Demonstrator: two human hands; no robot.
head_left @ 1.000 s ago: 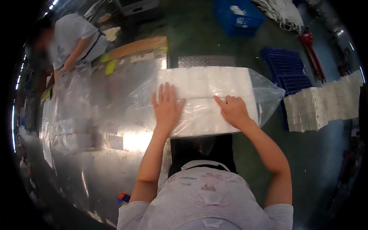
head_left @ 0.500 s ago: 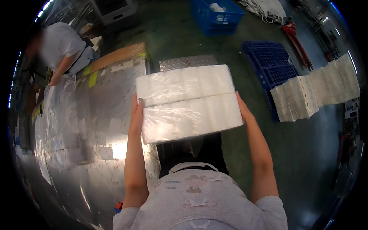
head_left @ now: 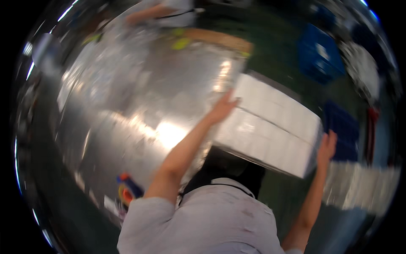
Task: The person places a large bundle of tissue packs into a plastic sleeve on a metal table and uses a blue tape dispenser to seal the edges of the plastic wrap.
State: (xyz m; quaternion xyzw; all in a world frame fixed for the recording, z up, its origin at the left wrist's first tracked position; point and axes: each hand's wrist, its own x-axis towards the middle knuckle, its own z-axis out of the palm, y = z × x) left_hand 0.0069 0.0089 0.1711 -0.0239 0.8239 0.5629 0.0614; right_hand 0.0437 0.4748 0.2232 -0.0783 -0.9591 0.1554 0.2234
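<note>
1. Shiny sheet metal forms the wide worktable [head_left: 139,122], which fills the picture from nine o'clock to the centre; green floor is seen beyond it, toward three o'clock.
2. A white wrapped bundle [head_left: 270,127], a long block of stacked white packs under clear film, is held off the table, past its right edge, at about two o'clock from the centre.
3. The left hand [head_left: 222,109] is pressed flat against the bundle's left end, fingers spread and open rather than clenched.
4. The right hand [head_left: 326,146] is laid against the right end in the same way, so the bundle is clamped between the two palms.
5. A second ago the bundle lay flat on the table inside a loose clear bag with both palms on top; half a second ago it was already raised in front of the body. Now it is tilted and carried to the right, clear of the metal surface.
6. The lift is therefore judged complete, and the bundle is judged to be in transit away from the table.
7. Blue crates [head_left: 319,53] are seen at one o'clock, and another person's arm [head_left: 148,15] at twelve o'clock; motion blur hides finer detail.
</note>
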